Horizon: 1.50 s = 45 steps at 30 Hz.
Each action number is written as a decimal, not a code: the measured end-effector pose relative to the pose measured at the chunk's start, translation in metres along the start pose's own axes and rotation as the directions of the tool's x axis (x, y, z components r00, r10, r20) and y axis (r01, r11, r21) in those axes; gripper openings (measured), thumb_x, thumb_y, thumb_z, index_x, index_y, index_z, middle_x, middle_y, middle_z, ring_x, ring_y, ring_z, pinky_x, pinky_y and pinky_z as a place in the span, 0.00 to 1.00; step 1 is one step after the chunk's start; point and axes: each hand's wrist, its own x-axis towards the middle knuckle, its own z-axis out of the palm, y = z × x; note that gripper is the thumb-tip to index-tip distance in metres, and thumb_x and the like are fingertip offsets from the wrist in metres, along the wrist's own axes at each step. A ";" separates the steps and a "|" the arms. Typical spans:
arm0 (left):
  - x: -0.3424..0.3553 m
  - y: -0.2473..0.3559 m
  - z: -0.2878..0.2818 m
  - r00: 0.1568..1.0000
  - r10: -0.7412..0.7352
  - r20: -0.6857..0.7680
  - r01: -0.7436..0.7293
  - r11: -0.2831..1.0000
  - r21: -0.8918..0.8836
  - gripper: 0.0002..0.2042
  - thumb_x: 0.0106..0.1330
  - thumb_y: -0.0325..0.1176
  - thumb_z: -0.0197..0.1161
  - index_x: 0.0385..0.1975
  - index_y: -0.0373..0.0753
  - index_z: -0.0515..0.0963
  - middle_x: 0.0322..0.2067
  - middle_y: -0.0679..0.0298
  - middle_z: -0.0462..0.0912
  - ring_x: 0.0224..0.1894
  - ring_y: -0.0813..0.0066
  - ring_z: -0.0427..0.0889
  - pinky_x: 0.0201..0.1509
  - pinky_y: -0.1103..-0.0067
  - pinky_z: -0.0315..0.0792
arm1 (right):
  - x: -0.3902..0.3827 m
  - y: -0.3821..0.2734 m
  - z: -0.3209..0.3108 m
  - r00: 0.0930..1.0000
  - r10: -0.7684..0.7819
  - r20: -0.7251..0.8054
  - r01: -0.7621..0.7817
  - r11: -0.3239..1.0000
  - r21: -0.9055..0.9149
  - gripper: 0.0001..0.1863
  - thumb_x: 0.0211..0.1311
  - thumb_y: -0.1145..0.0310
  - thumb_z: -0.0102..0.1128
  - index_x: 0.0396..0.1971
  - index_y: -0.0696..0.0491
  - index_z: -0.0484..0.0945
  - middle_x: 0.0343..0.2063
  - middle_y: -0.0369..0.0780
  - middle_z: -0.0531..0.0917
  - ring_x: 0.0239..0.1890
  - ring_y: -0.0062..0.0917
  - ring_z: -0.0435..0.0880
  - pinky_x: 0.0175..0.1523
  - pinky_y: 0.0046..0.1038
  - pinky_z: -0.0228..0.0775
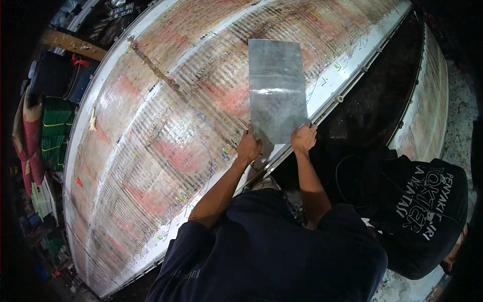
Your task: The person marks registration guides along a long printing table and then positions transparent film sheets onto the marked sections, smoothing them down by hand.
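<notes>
The table (327,100) is well lit beyond the left hand (249,145), while the gap right of the right hand (304,138) sinks into darkness. White glare streaks the metallic sheet (275,70) ahead of both. Farther out, fisheye distortion bends edges; black vignetting surrounds everything.

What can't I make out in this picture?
Head view, all of these:
- Table beneath the sheet: covered by it.
- Sheet's underside: faces away.
- Table's far end: cut off by the top edge.
- Clutter, lower left: too dark and small.
</notes>
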 end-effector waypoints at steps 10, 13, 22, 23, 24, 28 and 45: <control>-0.009 -0.008 0.021 0.988 0.073 -0.137 -0.076 0.997 -0.018 0.36 0.58 0.31 0.63 0.67 0.27 0.56 0.55 0.36 0.69 0.53 0.39 0.75 0.56 0.62 0.74 | 0.011 -0.025 0.029 0.819 -0.547 0.174 0.379 0.743 0.551 0.12 0.53 0.70 0.65 0.36 0.60 0.82 0.36 0.51 0.84 0.41 0.45 0.83 0.48 0.40 0.75; 0.003 -0.025 0.029 0.986 -0.025 -0.165 -0.029 0.948 -0.316 0.30 0.56 0.27 0.61 0.61 0.25 0.66 0.43 0.51 0.81 0.45 0.55 0.80 0.51 0.70 0.75 | 0.009 -0.050 0.057 0.720 -0.686 0.110 0.522 0.639 0.565 0.11 0.53 0.65 0.68 0.29 0.60 0.83 0.29 0.52 0.85 0.34 0.46 0.85 0.41 0.42 0.76; -0.004 -0.029 -0.001 0.930 -0.290 0.226 0.326 0.365 -0.872 0.22 0.64 0.24 0.53 0.60 0.30 0.70 0.42 0.59 0.80 0.41 0.70 0.81 0.51 0.76 0.75 | -0.001 -0.101 0.039 0.795 -0.468 0.385 0.477 0.875 0.079 0.32 0.39 0.43 0.77 0.32 0.59 0.85 0.34 0.54 0.86 0.39 0.49 0.86 0.45 0.43 0.77; -0.006 -0.033 0.001 0.944 -0.268 0.191 0.288 0.390 -0.875 0.22 0.64 0.23 0.53 0.60 0.29 0.70 0.42 0.59 0.80 0.42 0.69 0.81 0.53 0.76 0.75 | -0.001 -0.106 0.034 0.785 -0.454 0.422 0.469 0.880 0.075 0.32 0.40 0.43 0.76 0.33 0.59 0.85 0.36 0.54 0.86 0.41 0.48 0.86 0.46 0.43 0.77; -0.008 -0.037 0.002 0.957 -0.244 0.157 0.250 0.414 -0.875 0.23 0.64 0.23 0.53 0.60 0.28 0.70 0.43 0.59 0.80 0.43 0.68 0.81 0.55 0.75 0.74 | -0.002 -0.111 0.029 0.773 -0.438 0.458 0.460 0.885 0.071 0.33 0.40 0.43 0.76 0.34 0.60 0.85 0.38 0.54 0.86 0.43 0.47 0.86 0.48 0.43 0.77; -0.010 -0.033 0.000 0.954 -0.254 0.161 0.250 0.370 -0.895 0.22 0.64 0.23 0.53 0.60 0.27 0.71 0.44 0.59 0.79 0.46 0.68 0.81 0.56 0.75 0.73 | 0.001 -0.117 0.023 0.770 -0.387 0.507 0.427 0.903 0.041 0.33 0.41 0.44 0.75 0.38 0.60 0.85 0.40 0.55 0.85 0.46 0.46 0.85 0.50 0.43 0.76; -0.010 -0.022 -0.002 0.949 -0.257 0.182 0.261 0.321 -0.910 0.23 0.59 0.22 0.57 0.57 0.30 0.74 0.42 0.63 0.81 0.42 0.75 0.79 0.48 0.81 0.72 | 0.024 -0.103 0.051 0.778 -0.334 0.533 0.319 0.940 0.123 0.27 0.41 0.53 0.74 0.36 0.61 0.85 0.40 0.56 0.85 0.46 0.48 0.85 0.51 0.41 0.75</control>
